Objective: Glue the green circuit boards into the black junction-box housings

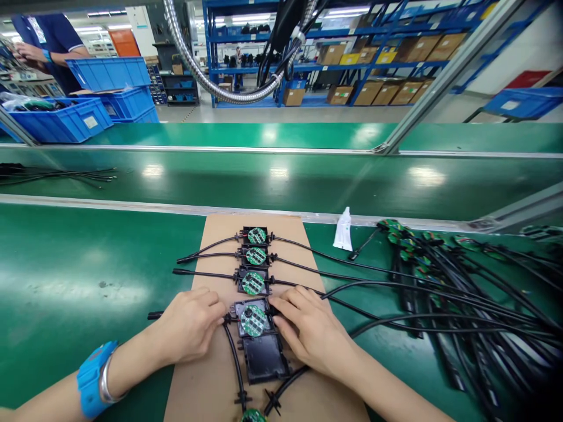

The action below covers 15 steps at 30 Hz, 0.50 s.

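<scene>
A black plastic housing (265, 358) lies unfolded on a brown cardboard sheet (197, 381). In its upper half sits a round green circuit board (253, 320). At the housing's left edge, the fingertips of my left hand (191, 325) pinch a black cable (155, 315). My right hand (310, 331) is at the opposite edge, thumb and forefinger closed around the cable's entry point, which they partly hide. Beyond it, three similar housings (253, 281) with boards and cables line up. Close to me, another round board (254, 416) with cables is cut off by the frame.
A heap of black cables with green boards (422, 252) spreads over the bench's right side. A white tube (343, 228) lies near the metal rail (176, 208). More cables (57, 174) rest at far left. Blue bins (61, 120) and a person stand beyond; a metal conduit (211, 85) hangs overhead.
</scene>
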### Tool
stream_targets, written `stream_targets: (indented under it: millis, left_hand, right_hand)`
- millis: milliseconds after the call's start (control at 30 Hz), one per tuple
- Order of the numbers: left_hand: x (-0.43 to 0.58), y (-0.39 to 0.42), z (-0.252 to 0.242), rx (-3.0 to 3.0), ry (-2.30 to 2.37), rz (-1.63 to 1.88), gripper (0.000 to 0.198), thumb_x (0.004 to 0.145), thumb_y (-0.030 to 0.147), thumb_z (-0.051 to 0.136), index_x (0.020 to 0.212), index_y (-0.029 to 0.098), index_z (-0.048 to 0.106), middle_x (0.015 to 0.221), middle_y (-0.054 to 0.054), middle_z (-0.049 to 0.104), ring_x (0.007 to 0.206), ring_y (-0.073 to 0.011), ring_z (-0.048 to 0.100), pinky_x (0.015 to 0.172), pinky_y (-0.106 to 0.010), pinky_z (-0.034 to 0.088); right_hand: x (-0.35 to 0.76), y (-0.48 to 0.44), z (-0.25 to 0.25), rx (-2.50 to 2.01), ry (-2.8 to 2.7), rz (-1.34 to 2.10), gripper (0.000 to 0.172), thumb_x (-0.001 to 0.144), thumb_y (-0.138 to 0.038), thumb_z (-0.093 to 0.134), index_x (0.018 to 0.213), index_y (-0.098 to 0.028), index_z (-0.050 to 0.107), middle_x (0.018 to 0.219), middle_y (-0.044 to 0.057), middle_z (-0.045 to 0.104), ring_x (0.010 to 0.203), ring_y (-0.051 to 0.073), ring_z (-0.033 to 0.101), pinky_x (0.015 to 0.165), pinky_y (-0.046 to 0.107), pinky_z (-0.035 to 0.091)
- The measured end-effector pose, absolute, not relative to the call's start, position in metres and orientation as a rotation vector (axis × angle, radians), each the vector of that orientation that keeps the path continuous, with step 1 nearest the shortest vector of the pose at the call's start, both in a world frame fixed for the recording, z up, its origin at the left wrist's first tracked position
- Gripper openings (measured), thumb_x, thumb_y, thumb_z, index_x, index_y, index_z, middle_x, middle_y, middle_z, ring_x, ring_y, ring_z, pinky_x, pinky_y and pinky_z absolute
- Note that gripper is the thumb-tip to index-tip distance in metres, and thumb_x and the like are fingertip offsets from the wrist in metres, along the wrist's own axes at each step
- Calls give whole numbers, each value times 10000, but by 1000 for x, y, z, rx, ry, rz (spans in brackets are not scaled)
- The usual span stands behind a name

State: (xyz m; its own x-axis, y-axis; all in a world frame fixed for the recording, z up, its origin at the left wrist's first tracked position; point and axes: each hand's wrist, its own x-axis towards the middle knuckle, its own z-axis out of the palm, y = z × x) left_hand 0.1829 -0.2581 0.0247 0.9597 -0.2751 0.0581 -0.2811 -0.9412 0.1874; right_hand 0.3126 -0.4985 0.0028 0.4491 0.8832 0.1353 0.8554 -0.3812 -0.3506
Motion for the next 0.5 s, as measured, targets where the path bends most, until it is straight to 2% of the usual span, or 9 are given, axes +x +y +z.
stream_targets:
  millis: [133, 267, 400, 500]
  left_hand:
    - [186, -259, 20, 2999, -275, 55, 155, 890, 171, 406, 794, 188, 527, 801, -59, 553, 719, -206, 521, 607, -317, 425]
    - [183, -259, 25, 2965, -265, 265, 138, 892, 150, 421, 915, 167, 556, 952, -94, 581, 883, -250, 508, 773, -406, 416]
    - [171, -262, 29, 2726, -666, 32, 221, 842, 157, 482, 1053, 181, 543, 1105, -90, 571, 980, -253, 496, 861, -427, 366]
    - [165, -263, 21, 2737, -680, -18, 139, 897, 161, 468, 1004, 187, 554, 1031, -74, 593, 979, -241, 505, 870, -414, 346]
  right_hand:
    - [314, -496, 0, -2332, -1494, 37, 282, 907, -242, 463, 1133, -180, 620, 945, 103, 617, 864, 239, 507, 765, 396, 407]
    - [309, -504, 6, -2272, -1522, -57, 278, 904, -232, 463, 1141, -153, 587, 957, 114, 603, 871, 246, 492, 762, 407, 402]
    - [295, -525, 15, -2104, -1669, 110, 125, 849, -196, 479, 910, -180, 587, 878, 87, 552, 827, 231, 471, 731, 394, 393]
    - [286, -537, 14, -2098, -1724, 269, 80, 839, -181, 473, 824, -193, 551, 840, 69, 527, 807, 222, 463, 709, 381, 390]
